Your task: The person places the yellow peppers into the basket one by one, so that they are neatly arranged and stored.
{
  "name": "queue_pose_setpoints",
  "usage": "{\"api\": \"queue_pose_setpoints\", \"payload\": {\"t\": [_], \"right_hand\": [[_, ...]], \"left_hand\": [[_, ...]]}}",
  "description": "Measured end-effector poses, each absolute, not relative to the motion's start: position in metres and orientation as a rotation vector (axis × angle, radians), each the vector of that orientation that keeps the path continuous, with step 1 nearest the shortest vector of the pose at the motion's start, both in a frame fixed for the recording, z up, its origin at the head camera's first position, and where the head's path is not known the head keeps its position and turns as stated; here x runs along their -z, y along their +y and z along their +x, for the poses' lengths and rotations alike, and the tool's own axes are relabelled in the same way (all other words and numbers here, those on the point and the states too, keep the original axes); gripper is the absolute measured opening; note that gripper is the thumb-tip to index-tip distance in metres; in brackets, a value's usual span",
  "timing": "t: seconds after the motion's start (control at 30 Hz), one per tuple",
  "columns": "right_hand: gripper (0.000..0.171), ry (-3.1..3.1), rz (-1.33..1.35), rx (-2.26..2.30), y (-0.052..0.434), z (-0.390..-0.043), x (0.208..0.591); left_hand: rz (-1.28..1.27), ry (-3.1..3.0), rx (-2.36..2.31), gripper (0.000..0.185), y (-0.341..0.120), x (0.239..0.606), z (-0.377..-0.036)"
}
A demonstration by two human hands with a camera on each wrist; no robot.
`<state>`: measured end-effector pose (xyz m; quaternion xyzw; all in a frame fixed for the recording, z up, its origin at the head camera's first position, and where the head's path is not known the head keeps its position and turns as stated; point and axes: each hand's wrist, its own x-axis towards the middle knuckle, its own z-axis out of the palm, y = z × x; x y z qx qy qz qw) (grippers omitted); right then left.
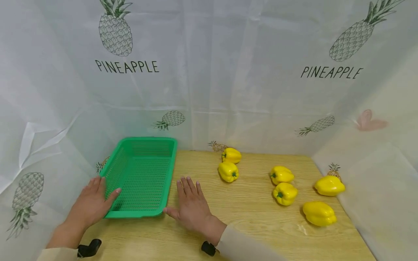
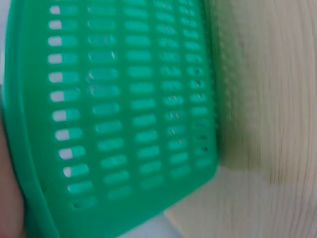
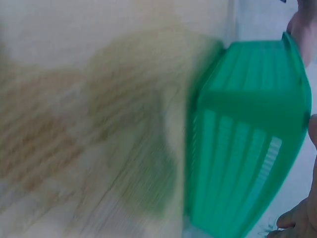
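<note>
A green plastic basket (image 1: 137,214) with slotted walls sits on the table's left side, with nothing inside it. My left hand (image 1: 90,203) rests at its front left corner, fingers extended along the outside and thumb over the rim. Beside the front right corner is my right hand (image 1: 192,208), its fingers straight and its thumb at the rim. In the left wrist view the slotted basket wall (image 2: 114,119) fills much of the picture. The right wrist view has the basket's outer side (image 3: 247,148), with part of the right hand (image 3: 302,220) at the edge.
Several yellow bell peppers lie to the right: a pair (image 1: 228,172) at the back middle, another pair (image 1: 285,193) further right, and two more (image 1: 319,214) near the right edge. White pineapple-print sheeting (image 1: 222,83) encloses the wooden table (image 1: 251,217) at back and sides.
</note>
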<state>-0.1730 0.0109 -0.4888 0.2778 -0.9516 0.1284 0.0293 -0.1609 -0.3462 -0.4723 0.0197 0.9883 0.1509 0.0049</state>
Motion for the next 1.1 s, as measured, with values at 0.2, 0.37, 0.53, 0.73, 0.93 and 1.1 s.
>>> {"api": "queue_pose_setpoints", "payload": {"t": [0.2,0.37,0.53,0.73,0.93,1.1], "right_hand": [[0.094,-2.931,0.890,-0.490,0.013,-0.164,0.484],[0.094,-2.941,0.840,-0.499,0.024,-0.157,0.482],[0.092,-2.937,0.776,-0.449,0.040,-0.152,0.483],[0.098,-2.959,0.690,-0.435,0.065,-0.149,0.484],[0.099,-2.961,0.648,-0.464,0.087,-0.142,0.485],[0.099,-2.955,0.605,-0.484,0.103,-0.135,0.485]], "left_hand": [[0.059,3.141,-0.450,0.094,-0.300,0.476,-0.156],[0.023,3.156,-0.488,0.089,-0.261,0.477,-0.154],[0.007,3.170,-0.490,0.084,-0.228,0.476,-0.152],[0.080,3.208,-0.438,0.082,-0.203,0.474,-0.148],[0.164,3.214,-0.422,0.084,-0.190,0.473,-0.141],[0.197,3.212,-0.451,0.083,-0.179,0.473,-0.140]]}}
